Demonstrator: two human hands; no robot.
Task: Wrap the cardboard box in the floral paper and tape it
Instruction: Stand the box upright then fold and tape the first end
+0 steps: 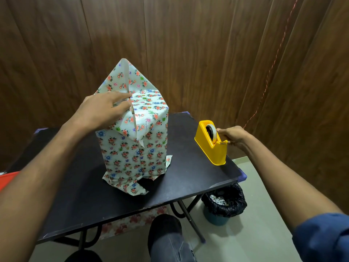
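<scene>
The box, covered in floral paper [132,148], stands upright in the middle of the black table [79,195]. A pointed paper flap [126,76] sticks up behind its top, and loose paper spreads under its base. My left hand [102,110] lies on the top left of the box, its straight fingers pressing a folded flap down. My right hand [233,136] reaches behind the yellow tape dispenser [212,146] at the table's right edge, its fingers pinching the tape end by the cutter.
A bin lined with a black bag [224,205] stands on the floor under the table's right corner. Spare floral paper [132,222] lies below the table. A wooden wall is close behind. Something red [7,180] is at the far left.
</scene>
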